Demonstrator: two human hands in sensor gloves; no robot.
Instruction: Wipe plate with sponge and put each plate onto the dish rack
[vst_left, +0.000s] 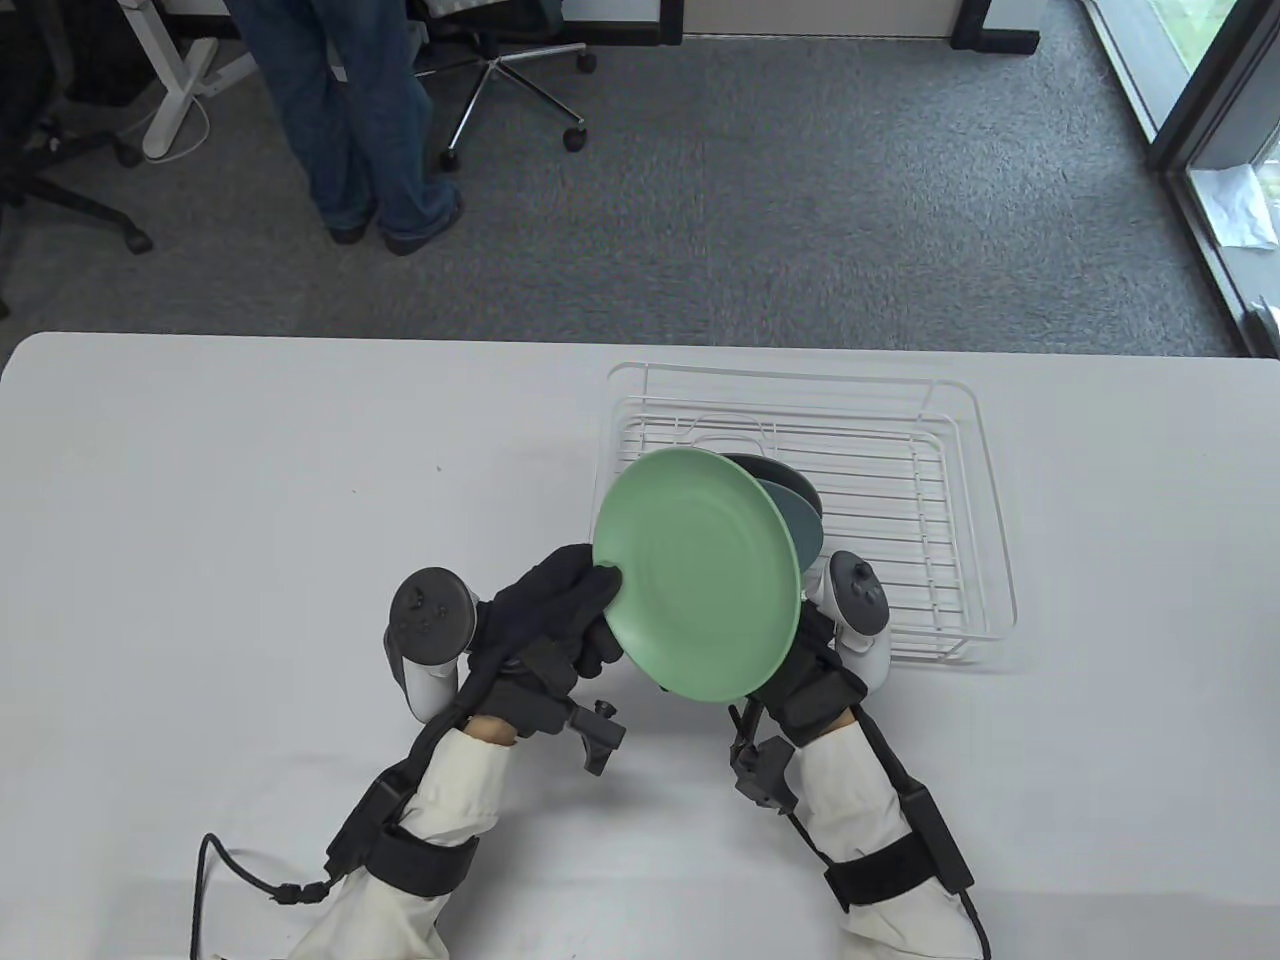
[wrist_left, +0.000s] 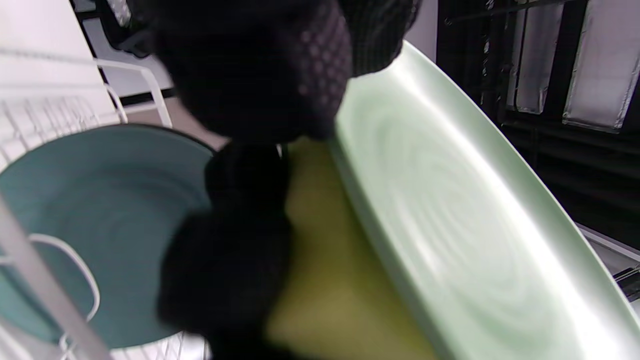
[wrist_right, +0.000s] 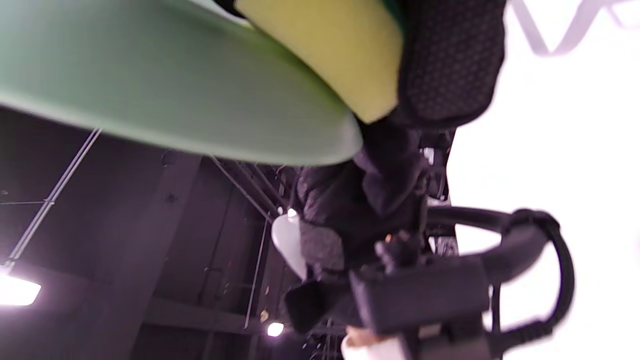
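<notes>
Left hand (vst_left: 560, 610): we pinch the rim of the round, smooth pale-green plate (vst_left: 698, 575), tilted above the table's near edge.
Right hand (vst_left: 815, 650): behind the plate, we press the soft yellow foam sponge (wrist_right: 330, 55) to its underside.
Rack: white wire dish rack (vst_left: 950, 480), right of centre, holds a teal plate (vst_left: 800, 515).
Risk: glossy rim may slip from our pinch under sponge pressure.

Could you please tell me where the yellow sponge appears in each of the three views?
Table view: not visible; the tilted round light green plate hides it.
Left wrist view: the yellow sponge is at lower centre, against the plate's underside, beside black gloved fingers.
Right wrist view: at top centre, against the plate, a gloved finger to its right.
Shared landmark: the light green plate.
</notes>
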